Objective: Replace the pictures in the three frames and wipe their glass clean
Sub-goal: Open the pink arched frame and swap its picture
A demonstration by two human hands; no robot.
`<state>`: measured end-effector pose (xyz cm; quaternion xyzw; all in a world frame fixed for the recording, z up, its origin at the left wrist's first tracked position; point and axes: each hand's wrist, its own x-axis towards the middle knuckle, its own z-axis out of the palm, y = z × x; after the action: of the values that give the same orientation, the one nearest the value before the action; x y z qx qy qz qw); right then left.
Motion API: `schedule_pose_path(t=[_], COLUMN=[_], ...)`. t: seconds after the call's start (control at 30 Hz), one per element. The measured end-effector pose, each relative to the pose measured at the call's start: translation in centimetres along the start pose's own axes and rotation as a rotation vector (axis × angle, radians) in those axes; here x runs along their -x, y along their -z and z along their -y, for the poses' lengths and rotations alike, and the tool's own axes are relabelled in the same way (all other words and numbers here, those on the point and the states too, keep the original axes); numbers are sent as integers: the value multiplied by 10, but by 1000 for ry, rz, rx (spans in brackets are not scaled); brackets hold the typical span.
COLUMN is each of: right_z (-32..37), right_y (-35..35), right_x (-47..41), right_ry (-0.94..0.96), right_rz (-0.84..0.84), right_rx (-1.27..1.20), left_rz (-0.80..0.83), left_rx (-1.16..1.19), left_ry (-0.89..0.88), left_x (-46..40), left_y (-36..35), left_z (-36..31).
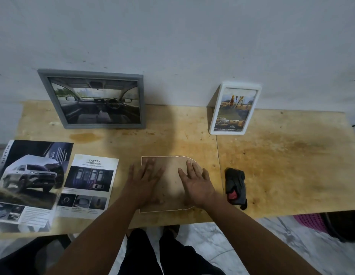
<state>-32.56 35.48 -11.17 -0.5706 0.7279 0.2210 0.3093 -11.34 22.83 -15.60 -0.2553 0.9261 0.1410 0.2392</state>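
Brown backing up, the arched frame is lying near the table's front edge under both flat hands, left and right, fingers straight, gripping nothing. Grey frame and white frame are standing pictured at the wall; the cloth is waiting just right.

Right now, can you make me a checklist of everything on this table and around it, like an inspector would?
Surface: wooden table, stained and speckled, with a seam running front to back.
Job's things: grey frame with a car-interior picture and white frame with a yellow-toned picture, both upright at the wall; arched frame lying flat, plain brown side up.
Clutter: car brochure and safety leaflet at the left; black and red cloth at the right.
Hands: left hand and right hand both rest flat on the arched frame, fingers straight.
Cables: nothing seen.
Surroundings: pale wall; marble-look floor; pink basket below the table.
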Motion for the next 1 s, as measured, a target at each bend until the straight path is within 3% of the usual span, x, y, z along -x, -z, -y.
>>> schedule_pose_path(t=[0.33,0.57,0.8,1.0], right_z=[-26,-29,-40,-42], right_y=[-37,-42,-40,-41], right_x=[38,43,42,57], right_ry=[12,45,99,94], right_rz=[-80,-99,-63,-213], right_rx=[-186,-352,-337,-192], left_rz=[-15,23,75,-84], left_rx=[100,177,132,82], left_ry=[152,202,266,277], left_x=[70,73,70,83], left_y=[-28,-21,-6,-2], left_z=[-20,-29,-39,-51])
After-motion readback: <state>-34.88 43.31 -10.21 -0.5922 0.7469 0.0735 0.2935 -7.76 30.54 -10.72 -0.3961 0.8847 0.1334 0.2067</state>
